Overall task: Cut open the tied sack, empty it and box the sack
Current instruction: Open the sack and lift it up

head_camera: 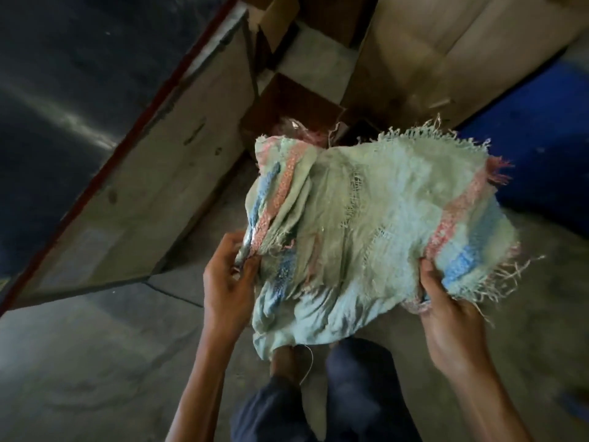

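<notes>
A pale green woven sack (366,224) with pink and blue stripes and frayed edges hangs crumpled in the air at the middle of the view. My left hand (229,279) grips its bunched left edge. My right hand (452,320) pinches its lower right corner by the stripes. Just beyond the sack stands an open brown cardboard box (287,103) on the floor, with some pinkish plastic visible inside; the sack hides most of its opening.
A large flat board with a red edge (153,173) leans at the left. Tall cardboard sheets (430,52) stand behind the box. Something blue (535,148) sits at the right. My dark-trousered legs (350,393) stand on the concrete floor below the sack.
</notes>
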The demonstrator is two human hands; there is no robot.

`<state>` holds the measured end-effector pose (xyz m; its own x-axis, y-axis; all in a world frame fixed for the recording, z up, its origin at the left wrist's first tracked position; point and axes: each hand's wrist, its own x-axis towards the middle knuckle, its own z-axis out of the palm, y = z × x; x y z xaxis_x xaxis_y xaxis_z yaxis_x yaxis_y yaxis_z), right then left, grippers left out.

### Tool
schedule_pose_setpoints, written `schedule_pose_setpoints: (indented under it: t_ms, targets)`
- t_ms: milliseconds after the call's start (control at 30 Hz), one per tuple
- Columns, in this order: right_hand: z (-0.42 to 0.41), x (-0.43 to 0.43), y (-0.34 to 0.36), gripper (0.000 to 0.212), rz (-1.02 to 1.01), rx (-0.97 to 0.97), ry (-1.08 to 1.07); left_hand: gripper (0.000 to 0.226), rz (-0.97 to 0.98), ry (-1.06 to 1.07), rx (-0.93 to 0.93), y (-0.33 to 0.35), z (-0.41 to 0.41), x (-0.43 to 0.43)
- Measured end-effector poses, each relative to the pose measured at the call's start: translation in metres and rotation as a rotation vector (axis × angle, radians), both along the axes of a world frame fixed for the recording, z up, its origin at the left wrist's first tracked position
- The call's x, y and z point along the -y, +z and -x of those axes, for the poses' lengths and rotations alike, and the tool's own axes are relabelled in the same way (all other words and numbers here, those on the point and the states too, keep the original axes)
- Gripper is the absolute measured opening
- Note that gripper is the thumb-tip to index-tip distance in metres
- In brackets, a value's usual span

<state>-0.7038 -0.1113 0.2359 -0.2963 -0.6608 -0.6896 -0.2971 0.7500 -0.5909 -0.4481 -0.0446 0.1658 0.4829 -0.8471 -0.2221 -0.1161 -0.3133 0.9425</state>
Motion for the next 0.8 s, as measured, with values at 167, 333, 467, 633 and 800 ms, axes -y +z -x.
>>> schedule_pose_setpoints:
  t_ms: [167,333,467,633,800]
  targets:
    - [0.047,0.02,-0.06,0.076,0.051,-0.049,-0.119,0.021,-0.096,-0.123,-0.017,-0.044,0.074,0.049]
    - [0.086,0.085,-0.099,0.041,0.192,0.002,-0.079,0.021,-0.104,-0.219,0.038,-0.087,0.129,0.128]
    - [0.093,0.164,-0.163,0.018,0.351,0.092,0.061,0.02,-0.068,-0.277,0.098,-0.134,0.167,0.207]
    - [0.099,0.284,-0.311,0.064,0.523,0.094,-0.039,0.039,-0.137,-0.324,0.014,-0.25,0.195,0.323]
    - [0.126,0.347,-0.45,0.084,0.592,-0.122,-0.198,0.069,-0.324,-0.473,0.117,-0.387,0.198,0.402]
